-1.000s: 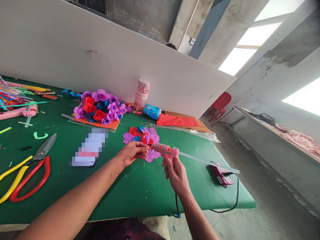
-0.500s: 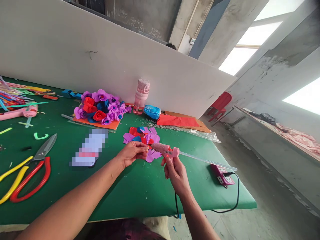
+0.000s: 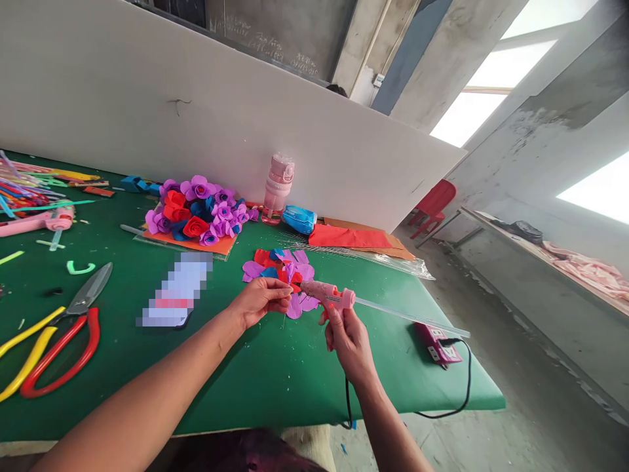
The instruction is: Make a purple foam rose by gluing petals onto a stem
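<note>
My right hand [image 3: 348, 334] is wrapped round the handle of a pink glue gun [image 3: 329, 296], a long clear glue stick [image 3: 413, 317] jutting from its back. The gun's nozzle points left, close to the fingertips of my left hand [image 3: 265, 300]. Those fingers are pinched on a small purple flower piece [image 3: 290, 274] that stands upright. Loose purple, red and blue petals [image 3: 303, 304] lie behind and beneath it on the green table [image 3: 236, 387]. Finished purple, red and blue flowers [image 3: 199, 210] are heaped on an orange sheet at the back.
Large scissors [image 3: 83, 305] and a blurred flat object [image 3: 179, 288] lie to the left. Another pink glue gun [image 3: 37, 221] rests farther left. Behind are a pink bottle [image 3: 278, 190], a blue packet [image 3: 299, 219] and red paper [image 3: 348, 237]. A power strip [image 3: 439, 344] with a cord sits right.
The glue gun and my right hand have shifted slightly right, away from my left fingertips. The purple piece in my left hand now shows more upright.
</note>
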The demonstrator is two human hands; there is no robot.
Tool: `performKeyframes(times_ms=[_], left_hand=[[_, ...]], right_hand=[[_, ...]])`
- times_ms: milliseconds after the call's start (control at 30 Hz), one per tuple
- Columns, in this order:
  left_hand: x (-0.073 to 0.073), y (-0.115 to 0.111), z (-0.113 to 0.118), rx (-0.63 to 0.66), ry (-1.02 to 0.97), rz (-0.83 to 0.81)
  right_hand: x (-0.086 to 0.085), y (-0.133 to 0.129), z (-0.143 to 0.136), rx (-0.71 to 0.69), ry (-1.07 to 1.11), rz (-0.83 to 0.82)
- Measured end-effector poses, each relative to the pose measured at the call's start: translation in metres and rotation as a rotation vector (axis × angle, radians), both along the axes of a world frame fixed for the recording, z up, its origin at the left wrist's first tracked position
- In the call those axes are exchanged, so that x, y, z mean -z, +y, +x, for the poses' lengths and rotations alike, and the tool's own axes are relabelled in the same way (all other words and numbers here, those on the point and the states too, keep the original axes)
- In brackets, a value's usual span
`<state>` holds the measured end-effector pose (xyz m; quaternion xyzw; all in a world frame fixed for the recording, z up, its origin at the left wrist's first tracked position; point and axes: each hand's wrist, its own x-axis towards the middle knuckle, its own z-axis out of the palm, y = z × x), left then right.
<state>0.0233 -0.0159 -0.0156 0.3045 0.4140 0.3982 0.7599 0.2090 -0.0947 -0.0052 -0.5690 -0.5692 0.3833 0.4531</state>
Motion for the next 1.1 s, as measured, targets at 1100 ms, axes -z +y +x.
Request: performKeyframes(times_ms=[1100], left_hand=[[0.0051, 0.0012, 0.0009, -0.007, -0.004, 0.010]], right_hand=[[0.0065, 0.0026, 0.0051, 0.000, 0.093, -0.063]])
